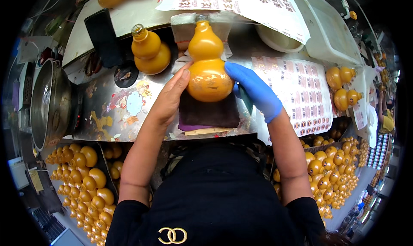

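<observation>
A yellow-orange gourd-shaped bottle point(205, 46) lies between my two hands, its glass mouth pointing away from me. My bare left hand point(173, 92) cups the left of its wide lower bulb. On the right side, my right hand point(254, 89), in a blue glove, presses its fingers against the same bulb. A dark green flat piece point(246, 99) shows under the right palm; what it is I cannot make out. Gold markings and a scuffed patch show on the bulb. Below it is a dark cloth pad point(208, 113), and a pale cloth lies behind the bottle.
Another gourd-shaped bottle point(150, 52) stands left, beside a phone point(102, 37) on a stand. Printed label sheets point(297, 91) lie right, near a white bowl point(279, 39) and a plastic tub point(329, 27). A metal pan point(51, 104) sits far left. Many similar bottles point(86, 181) fill both lower sides.
</observation>
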A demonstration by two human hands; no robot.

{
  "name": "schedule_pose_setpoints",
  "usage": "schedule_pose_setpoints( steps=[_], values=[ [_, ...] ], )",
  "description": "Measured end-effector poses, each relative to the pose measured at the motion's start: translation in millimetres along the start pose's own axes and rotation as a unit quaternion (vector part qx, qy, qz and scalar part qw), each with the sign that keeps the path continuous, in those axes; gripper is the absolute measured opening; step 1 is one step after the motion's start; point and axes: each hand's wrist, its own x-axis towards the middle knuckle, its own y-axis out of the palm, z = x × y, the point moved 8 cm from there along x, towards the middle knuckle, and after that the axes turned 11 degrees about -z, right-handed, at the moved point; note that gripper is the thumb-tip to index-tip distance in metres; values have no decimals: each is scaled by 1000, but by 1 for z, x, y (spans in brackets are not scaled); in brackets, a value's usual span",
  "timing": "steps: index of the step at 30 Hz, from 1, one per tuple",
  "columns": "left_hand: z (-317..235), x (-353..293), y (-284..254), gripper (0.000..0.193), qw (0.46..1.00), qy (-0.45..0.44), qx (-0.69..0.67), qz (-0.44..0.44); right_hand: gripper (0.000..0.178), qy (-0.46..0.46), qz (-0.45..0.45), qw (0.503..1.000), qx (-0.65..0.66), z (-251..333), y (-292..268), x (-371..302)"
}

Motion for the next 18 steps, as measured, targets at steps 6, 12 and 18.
schedule_pose_setpoints(
  steps=[6,12,18],
  values=[
    [-2,-2,-4,69,997,70,9,-15,54,-65,-81,991,81,-26,-6,5],
    [-6,-7,3,78,990,74,119,5,50,-58,-105,991,66,-19,-6,-7],
    [-11,-2,-2,68,994,65,86,14,33,13,14,913,408,-24,-24,-15]
  ],
)
